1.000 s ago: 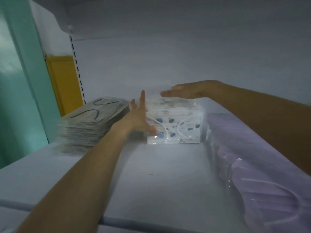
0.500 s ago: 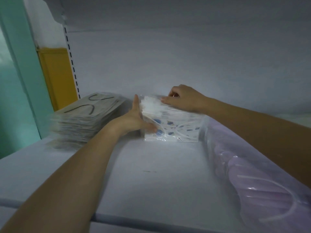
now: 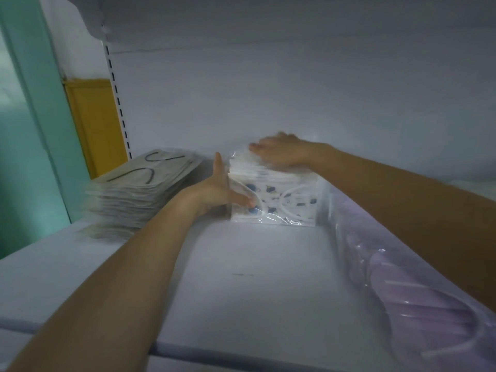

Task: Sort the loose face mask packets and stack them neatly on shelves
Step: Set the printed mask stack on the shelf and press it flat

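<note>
A stack of white mask packets with blue prints [image 3: 284, 202] stands at the back of the white shelf [image 3: 241, 291]. My left hand [image 3: 220, 189] presses flat against the stack's left side, fingers straight, thumb across its front. My right hand [image 3: 281, 153] lies flat on top of the stack, blurred by motion. To the left lies a stack of beige mask packets [image 3: 142, 189] with dark ear loops. On the right lies a row of purple mask packets [image 3: 418, 296] in clear plastic, partly hidden under my right forearm.
The shelf's white back wall [image 3: 295, 98] stands right behind the stacks, and an upper shelf [image 3: 241, 12] hangs overhead. A slotted upright [image 3: 118, 103], a yellow panel [image 3: 94, 122] and a teal wall [image 3: 32, 130] are at the left.
My right hand has gone from curled at the stack's top back edge to flat on top. My left hand stays against the left side. The camera has shifted slightly.
</note>
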`<state>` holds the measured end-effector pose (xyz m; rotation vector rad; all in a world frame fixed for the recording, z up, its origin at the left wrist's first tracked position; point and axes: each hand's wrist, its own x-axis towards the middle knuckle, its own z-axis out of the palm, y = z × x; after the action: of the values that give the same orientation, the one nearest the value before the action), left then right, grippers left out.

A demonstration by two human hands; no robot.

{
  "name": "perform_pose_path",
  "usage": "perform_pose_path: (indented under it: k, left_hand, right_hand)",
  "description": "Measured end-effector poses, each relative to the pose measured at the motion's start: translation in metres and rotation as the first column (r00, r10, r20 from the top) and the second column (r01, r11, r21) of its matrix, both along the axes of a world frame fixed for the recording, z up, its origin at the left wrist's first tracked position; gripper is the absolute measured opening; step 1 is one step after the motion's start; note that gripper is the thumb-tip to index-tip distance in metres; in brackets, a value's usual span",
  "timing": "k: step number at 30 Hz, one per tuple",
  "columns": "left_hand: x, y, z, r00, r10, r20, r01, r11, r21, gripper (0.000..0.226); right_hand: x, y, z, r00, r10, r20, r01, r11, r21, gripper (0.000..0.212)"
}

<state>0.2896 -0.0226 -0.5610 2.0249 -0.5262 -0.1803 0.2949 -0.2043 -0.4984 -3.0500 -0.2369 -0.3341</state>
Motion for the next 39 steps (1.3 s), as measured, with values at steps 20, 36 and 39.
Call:
perform_pose_path:
  k: [20,36,39]
  left_hand:
    - [0.007,-0.001,-0.001,0.970,0.073,0.234,-0.127,0.966,0.226,0.150]
    - [0.013,-0.008,-0.015,0.998,-0.050,-0.029,0.045,0.988,-0.145,0.133]
    - [0.011,-0.008,-0.015,0.999,-0.035,-0.042,0.027,0.984,-0.175,0.131]
  right_hand:
    - [-0.018,0.004,-0.013,0.988,0.118,-0.101,-0.133,0.977,-0.166,0.055]
    - [-0.013,-0.021,0.003,0.990,0.053,-0.132,-0.057,0.998,-0.025,0.040]
    - [-0.017,-0.025,0.011,0.994,0.102,-0.026,-0.100,0.993,0.063,0.038]
